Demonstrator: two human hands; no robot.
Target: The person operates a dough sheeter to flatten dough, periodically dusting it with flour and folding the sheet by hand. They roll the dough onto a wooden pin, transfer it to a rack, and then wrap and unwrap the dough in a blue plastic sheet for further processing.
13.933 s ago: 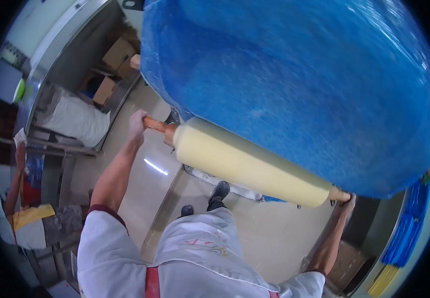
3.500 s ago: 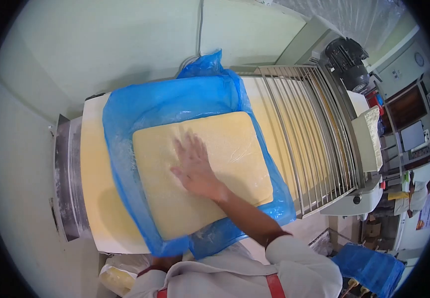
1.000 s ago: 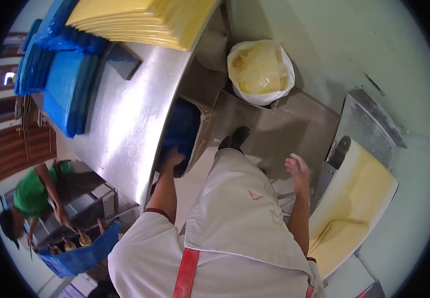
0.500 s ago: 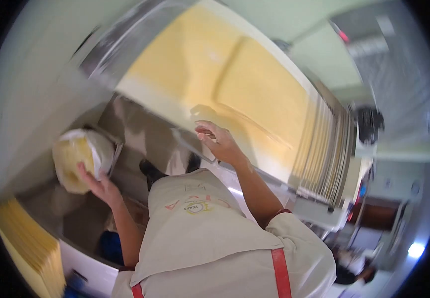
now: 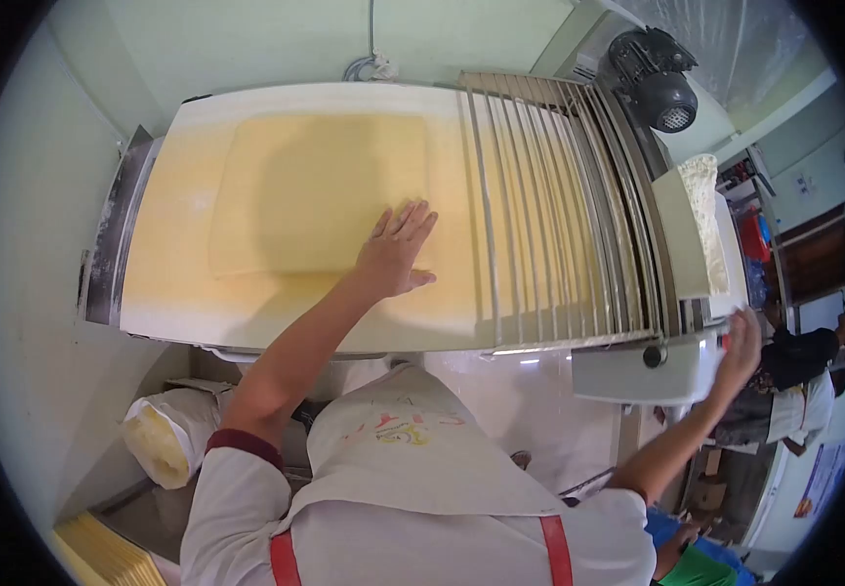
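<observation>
A thin pale-yellow dough sheet (image 5: 325, 215) lies flat on the floured, yellowish belt (image 5: 173, 264) of a dough sheeter. My left hand (image 5: 393, 252) is open at the right end of the sheet, palm down and fingers spread. Out to the right, my right hand (image 5: 738, 347) reaches to the far side of the machine's white housing (image 5: 645, 373), beside a small red part. Its fingers are stretched upward and hold nothing visible. Between the hands a metal bar guard (image 5: 539, 215) covers the belt near the rollers.
A black motor (image 5: 652, 83) sits at the machine's back right. Low at left stand an opened white sack (image 5: 164, 439) and a stack of yellow sheets (image 5: 105, 552). Other people (image 5: 793, 391) are at the far right, and a green sleeve (image 5: 705, 568) shows at lower right.
The view has swung right and levelled over the belt. My left hand has left the sack's side for the dough sheet; my right hand has moved from the belt's near edge to the machine's right side.
</observation>
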